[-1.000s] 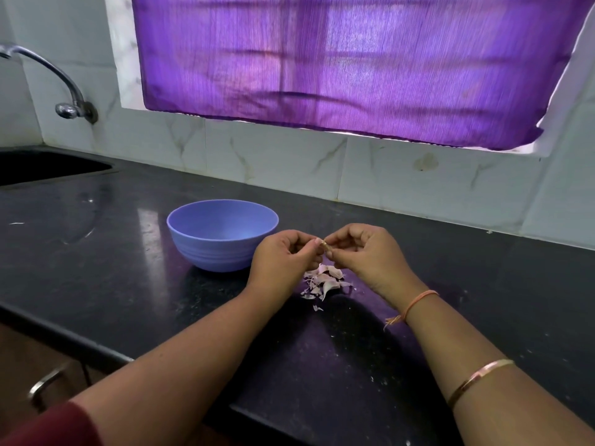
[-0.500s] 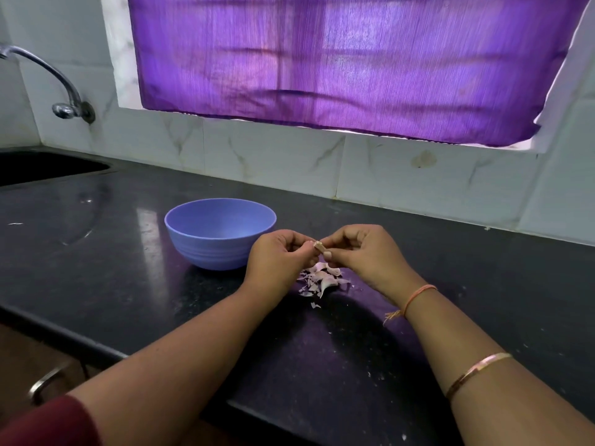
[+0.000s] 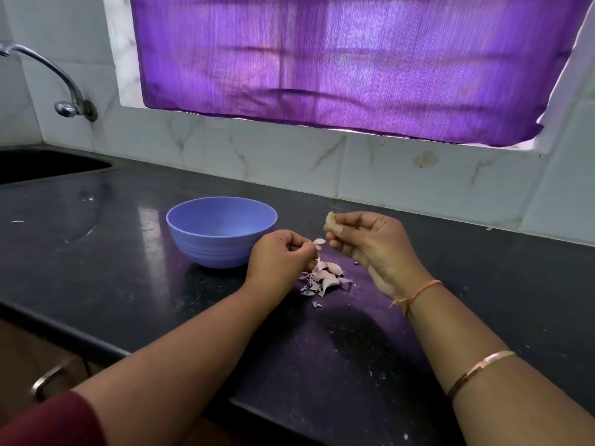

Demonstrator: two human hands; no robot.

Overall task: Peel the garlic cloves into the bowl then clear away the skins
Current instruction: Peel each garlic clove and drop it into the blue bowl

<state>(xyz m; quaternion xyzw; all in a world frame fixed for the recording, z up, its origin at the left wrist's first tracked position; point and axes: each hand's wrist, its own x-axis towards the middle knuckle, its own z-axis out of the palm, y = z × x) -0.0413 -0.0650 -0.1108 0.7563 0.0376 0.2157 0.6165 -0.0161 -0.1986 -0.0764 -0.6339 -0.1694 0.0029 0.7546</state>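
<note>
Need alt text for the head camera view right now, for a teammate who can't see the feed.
Over a glossy black countertop, the right hand pinches a pale garlic clove and the left hand pinches a scrap of papery skin above a small pile of pinkish-white garlic skins. A round lavender-blue plastic bowl stands just left of the hands.

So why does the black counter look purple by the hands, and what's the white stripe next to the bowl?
Head view: daylight through the purple curtain tints the glossy counter; the stripe left of the bowl is glare from that window light; the right hand's clove and left hand's skin show little blur.
</note>
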